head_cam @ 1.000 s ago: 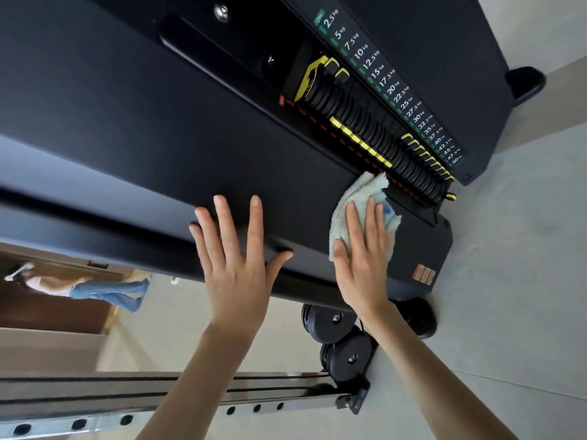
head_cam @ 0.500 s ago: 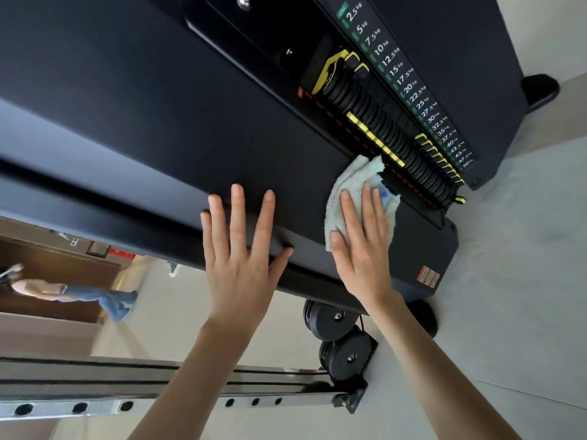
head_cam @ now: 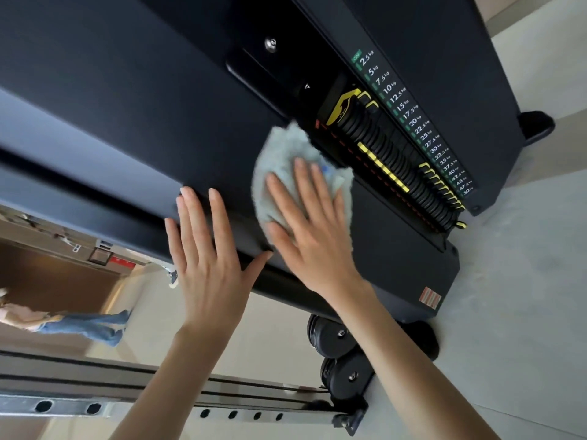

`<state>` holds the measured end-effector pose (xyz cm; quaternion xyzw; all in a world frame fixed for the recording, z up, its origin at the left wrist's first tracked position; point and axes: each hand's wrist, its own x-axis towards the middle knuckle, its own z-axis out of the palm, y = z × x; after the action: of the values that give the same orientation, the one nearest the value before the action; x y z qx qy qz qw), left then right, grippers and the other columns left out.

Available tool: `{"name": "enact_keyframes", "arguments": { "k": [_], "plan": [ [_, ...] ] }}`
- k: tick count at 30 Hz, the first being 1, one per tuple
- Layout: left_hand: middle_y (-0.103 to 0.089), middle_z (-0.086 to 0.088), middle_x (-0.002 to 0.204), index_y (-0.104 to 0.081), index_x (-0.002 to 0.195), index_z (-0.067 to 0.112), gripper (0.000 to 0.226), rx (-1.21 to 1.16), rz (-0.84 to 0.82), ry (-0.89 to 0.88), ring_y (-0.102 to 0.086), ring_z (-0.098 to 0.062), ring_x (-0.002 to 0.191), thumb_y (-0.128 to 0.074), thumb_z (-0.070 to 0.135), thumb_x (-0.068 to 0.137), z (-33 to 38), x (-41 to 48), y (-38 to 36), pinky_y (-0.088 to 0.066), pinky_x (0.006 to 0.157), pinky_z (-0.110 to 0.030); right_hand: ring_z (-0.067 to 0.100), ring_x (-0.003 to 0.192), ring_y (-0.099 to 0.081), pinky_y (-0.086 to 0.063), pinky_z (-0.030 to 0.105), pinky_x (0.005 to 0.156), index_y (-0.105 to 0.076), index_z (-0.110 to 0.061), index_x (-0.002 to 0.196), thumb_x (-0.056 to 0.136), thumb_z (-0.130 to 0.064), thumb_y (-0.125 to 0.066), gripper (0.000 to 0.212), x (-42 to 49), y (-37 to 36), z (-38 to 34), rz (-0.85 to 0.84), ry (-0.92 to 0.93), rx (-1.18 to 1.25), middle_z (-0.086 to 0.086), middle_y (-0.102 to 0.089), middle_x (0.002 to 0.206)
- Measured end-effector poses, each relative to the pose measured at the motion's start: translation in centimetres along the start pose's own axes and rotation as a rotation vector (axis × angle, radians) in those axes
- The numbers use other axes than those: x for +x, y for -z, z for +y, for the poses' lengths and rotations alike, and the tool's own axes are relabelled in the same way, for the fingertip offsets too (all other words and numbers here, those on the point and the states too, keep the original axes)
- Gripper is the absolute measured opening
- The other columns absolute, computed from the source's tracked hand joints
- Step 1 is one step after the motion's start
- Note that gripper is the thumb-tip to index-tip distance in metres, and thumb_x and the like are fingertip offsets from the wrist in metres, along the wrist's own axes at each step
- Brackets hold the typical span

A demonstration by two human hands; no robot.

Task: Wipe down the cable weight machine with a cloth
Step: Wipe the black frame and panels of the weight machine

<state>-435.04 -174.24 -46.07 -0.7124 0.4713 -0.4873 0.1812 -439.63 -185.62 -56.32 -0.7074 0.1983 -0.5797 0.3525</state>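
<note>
The black cable weight machine (head_cam: 165, 100) fills the upper half of the view, tilted. Its weight stack (head_cam: 400, 173) with yellow pins and a kg scale runs diagonally at the right. A pale fluffy cloth (head_cam: 279, 157) lies flat on the black panel just left of the stack's upper end. My right hand (head_cam: 311, 230) presses the cloth with straight, spread fingers. My left hand (head_cam: 206, 252) rests flat on the panel's lower edge, just left of the right hand, fingers straight.
Two black pulleys (head_cam: 336, 338) and a steel rail with holes (head_cam: 133, 398) sit below the panel. A black foot (head_cam: 536, 125) stands on the grey floor at the right. A person in jeans (head_cam: 82, 322) shows at the far left.
My right hand has slid the cloth up along the panel toward the top of the weight stack. My left hand stays flat on the panel's edge.
</note>
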Motion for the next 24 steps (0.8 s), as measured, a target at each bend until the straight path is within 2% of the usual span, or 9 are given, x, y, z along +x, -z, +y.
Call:
{"name": "enact_keyframes", "arguments": {
  "k": [4, 7, 10, 14, 16, 19, 24],
  "plan": [
    [-0.020, -0.028, 0.154, -0.019, 0.153, 0.005, 0.094, -0.027, 0.055, 0.017, -0.014, -0.041, 0.144, -0.067, 0.053, 0.087, -1.2, 0.4, 0.8, -0.013, 0.120, -0.051, 0.030, 0.147, -0.008, -0.018, 0.059, 0.113, -0.019, -0.022, 0.151, 0.103, -0.048, -0.024, 0.055, -5.1, -0.4, 5.4, -0.053, -0.125, 0.044, 0.011, -0.010, 0.158],
    [-0.019, -0.028, 0.155, -0.016, 0.153, 0.005, 0.095, -0.059, 0.052, 0.058, -0.013, -0.040, 0.146, -0.067, 0.049, 0.087, -2.3, 1.1, 1.6, -0.011, 0.120, -0.050, 0.032, 0.147, -0.007, -0.019, 0.057, 0.114, -0.018, -0.020, 0.151, 0.103, -0.042, -0.023, 0.053, -4.5, -0.1, 3.8, -0.079, -0.159, 0.055, 0.013, -0.007, 0.158],
    [-0.015, -0.023, 0.157, -0.011, 0.155, 0.006, 0.096, -0.084, 0.044, 0.075, -0.012, -0.037, 0.147, -0.063, 0.049, 0.086, -2.7, 1.5, 1.8, -0.009, 0.121, -0.049, 0.033, 0.147, -0.010, -0.022, 0.061, 0.111, -0.016, -0.019, 0.150, 0.103, -0.041, -0.019, 0.052, -0.9, -0.2, -1.2, -0.064, -0.071, 0.047, 0.016, -0.013, 0.157],
    [-0.013, -0.019, 0.158, -0.004, 0.156, 0.012, 0.085, -0.144, 0.099, 0.064, -0.007, -0.032, 0.149, -0.042, 0.058, 0.097, -2.7, 1.6, 1.4, -0.009, 0.121, -0.050, 0.030, 0.147, -0.011, -0.016, 0.060, 0.113, -0.026, -0.024, 0.149, 0.102, -0.043, -0.023, 0.051, 5.6, 0.3, -6.3, -0.026, 0.047, 0.005, 0.013, -0.020, 0.157],
    [-0.011, -0.018, 0.158, -0.001, 0.156, 0.012, 0.092, -0.162, 0.098, 0.064, -0.006, -0.033, 0.149, -0.050, 0.056, 0.092, -2.9, 1.6, 1.1, -0.008, 0.121, -0.049, 0.029, 0.147, -0.010, -0.014, 0.060, 0.113, -0.029, -0.024, 0.149, 0.100, -0.043, -0.028, 0.052, 8.3, 0.8, -7.5, -0.021, 0.104, -0.022, 0.011, -0.019, 0.158],
    [-0.010, -0.020, 0.157, -0.003, 0.156, 0.010, 0.096, -0.155, 0.104, 0.059, -0.006, -0.034, 0.148, -0.054, 0.055, 0.088, -2.8, 1.6, 1.1, -0.008, 0.121, -0.051, 0.026, 0.147, -0.011, -0.011, 0.056, 0.115, -0.033, -0.026, 0.147, 0.097, -0.044, -0.032, 0.053, 9.8, 1.1, -7.2, 0.006, 0.152, -0.025, 0.009, -0.021, 0.158],
    [-0.013, -0.022, 0.157, -0.008, 0.155, 0.007, 0.094, -0.080, 0.078, -0.040, -0.009, -0.036, 0.147, -0.056, 0.057, 0.090, -0.3, 0.7, 0.5, -0.004, 0.120, -0.051, 0.028, 0.146, -0.016, -0.018, 0.057, 0.113, -0.037, -0.020, 0.145, 0.099, -0.039, -0.036, 0.050, 6.3, 0.3, -2.4, 0.085, 0.058, 0.045, 0.013, -0.027, 0.155]
  ]
}}
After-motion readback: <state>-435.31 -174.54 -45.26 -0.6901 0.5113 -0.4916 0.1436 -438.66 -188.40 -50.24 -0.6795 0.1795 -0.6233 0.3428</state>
